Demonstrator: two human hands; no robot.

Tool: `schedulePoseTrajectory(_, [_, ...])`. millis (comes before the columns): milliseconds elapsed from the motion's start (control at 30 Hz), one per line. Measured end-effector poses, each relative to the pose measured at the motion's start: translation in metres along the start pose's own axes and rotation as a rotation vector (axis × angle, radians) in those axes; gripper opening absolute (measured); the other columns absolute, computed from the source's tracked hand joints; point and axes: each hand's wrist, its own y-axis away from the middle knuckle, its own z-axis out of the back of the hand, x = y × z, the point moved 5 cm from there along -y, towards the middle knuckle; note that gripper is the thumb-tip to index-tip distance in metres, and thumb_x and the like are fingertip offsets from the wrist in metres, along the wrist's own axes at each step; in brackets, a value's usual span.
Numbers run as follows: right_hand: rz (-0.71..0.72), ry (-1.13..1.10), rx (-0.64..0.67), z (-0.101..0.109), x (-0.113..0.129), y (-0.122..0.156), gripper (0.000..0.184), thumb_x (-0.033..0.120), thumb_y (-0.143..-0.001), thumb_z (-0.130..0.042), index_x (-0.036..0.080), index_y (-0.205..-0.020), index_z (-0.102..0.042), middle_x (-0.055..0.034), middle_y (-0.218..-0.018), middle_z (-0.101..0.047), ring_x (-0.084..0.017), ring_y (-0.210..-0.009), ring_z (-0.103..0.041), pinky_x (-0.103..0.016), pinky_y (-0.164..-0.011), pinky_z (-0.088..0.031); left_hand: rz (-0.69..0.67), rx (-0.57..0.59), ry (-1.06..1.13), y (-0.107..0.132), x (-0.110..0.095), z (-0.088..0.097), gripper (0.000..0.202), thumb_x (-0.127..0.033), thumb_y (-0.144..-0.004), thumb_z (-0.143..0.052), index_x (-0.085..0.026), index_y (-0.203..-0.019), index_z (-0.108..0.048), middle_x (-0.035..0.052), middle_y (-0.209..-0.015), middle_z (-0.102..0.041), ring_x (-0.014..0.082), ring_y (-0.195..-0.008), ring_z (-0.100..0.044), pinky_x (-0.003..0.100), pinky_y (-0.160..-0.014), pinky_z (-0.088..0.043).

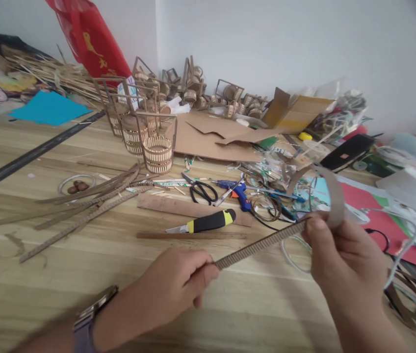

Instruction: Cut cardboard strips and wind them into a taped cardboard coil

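Observation:
Stretched between my hands is a narrow brown cardboard strip point(261, 248) with crosswise ridges, held above the wooden surface. My left hand point(178, 277) pinches its lower left end. At the upper right, my right hand point(344, 260) grips the other end between thumb and fingers. A wider brown band point(335, 191) curls up out of the right hand; whether it joins the ridged strip is hidden by the fingers. Just beyond the strip lies a black and yellow utility knife point(211, 220), beside a flat brown cardboard piece point(178, 206).
Black scissors point(203, 191) and a blue glue gun point(243, 196) lie past the knife. Several loose strips point(93, 211) spread out on the left. Small slatted buckets point(157, 154) with tall handles stand behind them. A cardboard sheet point(208, 139) and an open box point(298, 113) lie near the wall.

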Motion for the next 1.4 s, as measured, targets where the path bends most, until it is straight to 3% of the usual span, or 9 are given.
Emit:
schedulePoseTrajectory(100, [0.107, 0.117, -0.156, 0.012, 0.01, -0.006, 0.018, 0.037, -0.086, -0.064, 0.021, -0.077, -0.064, 0.0013, -0.06, -0.055, -0.016, -0.052, -0.049, -0.03, -0.051, -0.037, 0.063, -0.131, -0.181, -0.009, 0.007, 0.01, 0.032, -0.032, -0.095, -0.039, -0.021, -0.069, -0.053, -0.001, -0.057, -0.061, 0.0158, -0.055, -0.059, 0.026, -0.056, -0.036])
schedulePoseTrajectory(200, [0.179, 0.228, -0.315, 0.021, 0.019, -0.016, 0.019, 0.034, -0.086, -0.06, 0.02, -0.073, -0.062, -0.0008, -0.058, -0.056, -0.017, -0.051, -0.051, -0.03, -0.049, -0.036, 0.106, -0.138, -0.23, -0.013, 0.016, 0.014, 0.028, -0.03, -0.094, -0.036, -0.021, -0.076, -0.056, -0.0009, -0.056, -0.06, 0.0178, -0.055, -0.059, 0.027, -0.057, -0.036])
schedulePoseTrajectory(400, [0.232, 0.635, -0.371, 0.03, 0.029, -0.064, 0.035, 0.022, -0.093, -0.036, 0.016, -0.072, -0.064, -0.008, -0.068, -0.062, -0.019, -0.064, -0.056, -0.033, -0.061, -0.036, 0.087, -0.383, -0.184, -0.006, 0.024, 0.041, 0.036, -0.04, -0.096, -0.029, -0.023, -0.07, -0.049, -0.0028, -0.054, -0.059, 0.0172, -0.053, -0.057, 0.028, -0.057, -0.037])
schedulePoseTrajectory(533, [0.16, 0.763, -0.294, 0.031, 0.011, -0.104, 0.033, 0.019, -0.094, -0.038, 0.01, -0.092, -0.07, -0.007, -0.07, -0.06, -0.016, -0.057, -0.046, -0.032, -0.059, -0.03, 0.138, -0.475, -0.159, 0.001, 0.024, 0.056, 0.038, -0.044, -0.095, -0.031, -0.024, -0.066, -0.045, -0.004, -0.052, -0.056, 0.017, -0.052, -0.058, 0.027, -0.056, -0.038])
schedulePoseTrajectory(700, [0.143, 0.97, -0.168, 0.022, -0.017, -0.13, 0.031, 0.02, -0.095, -0.04, 0.008, -0.097, -0.069, -0.0065, -0.065, -0.058, -0.015, -0.052, -0.039, -0.031, -0.055, -0.026, 0.176, -0.486, -0.192, 0.006, 0.023, 0.063, 0.037, -0.046, -0.094, -0.031, -0.024, -0.068, -0.046, -0.0037, -0.054, -0.06, 0.0169, -0.049, -0.057, 0.028, -0.054, -0.038])
schedulePoseTrajectory(900, [0.322, 1.068, 0.054, -0.003, -0.032, -0.112, 0.03, 0.024, -0.099, -0.039, 0.011, -0.098, -0.067, -0.0108, -0.074, -0.065, -0.019, -0.061, -0.055, -0.031, -0.059, -0.028, 0.21, -0.524, -0.309, 0.015, 0.04, 0.079, 0.041, -0.047, -0.095, -0.03, -0.024, -0.066, -0.048, -0.0018, -0.055, -0.062, 0.0187, -0.05, -0.059, 0.029, -0.055, -0.038])
schedulePoseTrajectory(1133, [0.621, 1.247, 0.378, -0.032, -0.034, -0.063, 0.029, 0.01, -0.092, -0.048, 0.017, -0.113, -0.067, -0.0088, -0.083, -0.068, -0.026, -0.082, -0.062, -0.034, -0.072, -0.033, 0.485, -0.589, -0.764, 0.028, 0.066, 0.108, 0.034, -0.035, -0.093, -0.027, -0.025, -0.074, -0.053, 0.0059, -0.058, -0.065, 0.0278, -0.053, -0.062, 0.031, -0.049, -0.031])
schedulePoseTrajectory(1300, [0.687, 1.315, 0.439, -0.031, -0.03, -0.036, 0.034, 0.006, -0.092, -0.047, 0.014, -0.12, -0.064, -0.0102, -0.087, -0.068, -0.027, -0.085, -0.06, -0.036, -0.073, -0.034, 0.558, -0.545, -1.054, 0.028, 0.063, 0.105, 0.041, -0.028, -0.097, -0.024, -0.02, -0.091, -0.063, 0.0079, -0.061, -0.067, 0.0299, -0.058, -0.066, 0.029, -0.048, -0.031])
schedulePoseTrajectory(1400, [0.693, 1.332, 0.443, -0.03, -0.026, -0.024, 0.035, 0.005, -0.091, -0.047, 0.011, -0.121, -0.063, -0.0107, -0.085, -0.068, -0.028, -0.082, -0.06, -0.037, -0.072, -0.035, 0.482, -0.562, -1.168, 0.026, 0.06, 0.1, 0.043, -0.028, -0.099, -0.025, -0.014, -0.092, -0.065, 0.0158, -0.075, -0.071, 0.0345, -0.074, -0.069, 0.034, -0.055, -0.04])
